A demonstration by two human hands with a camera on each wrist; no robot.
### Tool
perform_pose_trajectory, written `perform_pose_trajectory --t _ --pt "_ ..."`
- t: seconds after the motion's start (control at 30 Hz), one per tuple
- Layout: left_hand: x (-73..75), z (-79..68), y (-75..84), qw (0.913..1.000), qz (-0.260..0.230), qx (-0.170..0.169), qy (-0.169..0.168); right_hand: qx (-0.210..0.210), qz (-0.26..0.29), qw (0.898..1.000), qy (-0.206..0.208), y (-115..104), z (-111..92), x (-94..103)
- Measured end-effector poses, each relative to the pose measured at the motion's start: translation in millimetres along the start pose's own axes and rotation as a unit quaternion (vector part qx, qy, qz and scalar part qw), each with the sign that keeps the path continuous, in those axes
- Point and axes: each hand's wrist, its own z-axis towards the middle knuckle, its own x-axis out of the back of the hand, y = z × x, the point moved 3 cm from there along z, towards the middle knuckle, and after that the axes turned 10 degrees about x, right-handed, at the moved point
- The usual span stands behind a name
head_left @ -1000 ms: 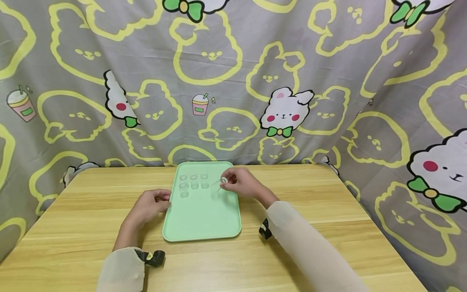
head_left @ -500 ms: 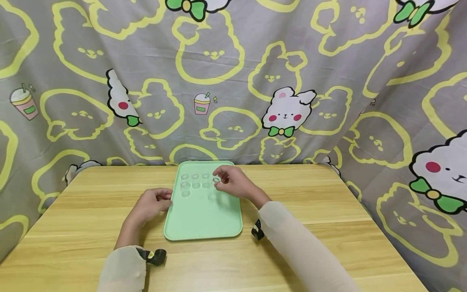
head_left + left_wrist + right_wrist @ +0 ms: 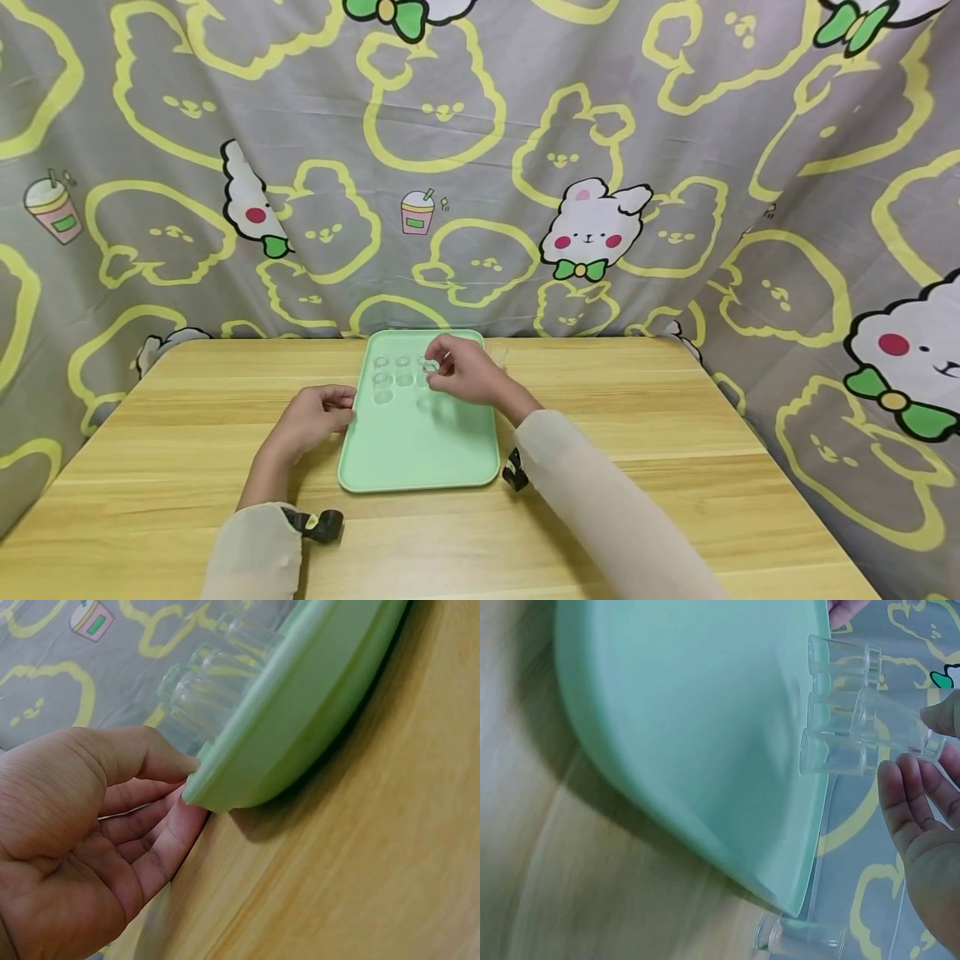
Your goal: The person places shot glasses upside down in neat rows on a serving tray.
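Observation:
My right hand (image 3: pixel 472 373) pinches a small clear cup (image 3: pixel 889 720) by its narrow end, thumb on one side and fingers on the other, with the wide mouth facing down over the far part of the green tray (image 3: pixel 420 454). Close beside it, several matching clear cups (image 3: pixel 382 379) stand on the tray at the far left, narrow ends up. At the tray's left edge my left hand (image 3: pixel 311 417) grips the rim; in the left wrist view the thumb (image 3: pixel 154 750) lies at the rim and the fingers are below.
Another clear cup (image 3: pixel 802 939) stands on the wooden table (image 3: pixel 637 467), just off the tray's far right corner. A patterned grey curtain (image 3: pixel 480 167) hangs behind the table and along its sides.
My right hand has moved left across the tray with the cup, toward the standing cups, and the cup has come from tilted to mouth down. My left hand stays at the tray's edge.

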Motion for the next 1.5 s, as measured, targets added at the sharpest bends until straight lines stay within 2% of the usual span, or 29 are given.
perform_pose_trajectory --t 0.4,0.77,1.3,1.5 --pt "-0.5 0.5 0.1 1.0 0.0 0.001 0.001 0.001 -0.021 0.999 -0.038 -6.9 14.1 -14.6" --pt "-0.2 -2.2 1.7 1.0 -0.002 -0.004 0.0 0.002 -0.089 0.994 -0.068 -15.5 20.8 -26.8" --pt "0.5 -0.7 0.7 1.0 -0.003 -0.004 -0.002 -0.004 -0.13 0.989 -0.071 -13.7 23.6 -37.0" --pt "1.0 0.5 0.5 1.0 -0.003 0.0 -0.003 -0.016 -0.117 0.992 -0.054 -12.9 22.4 -37.3"
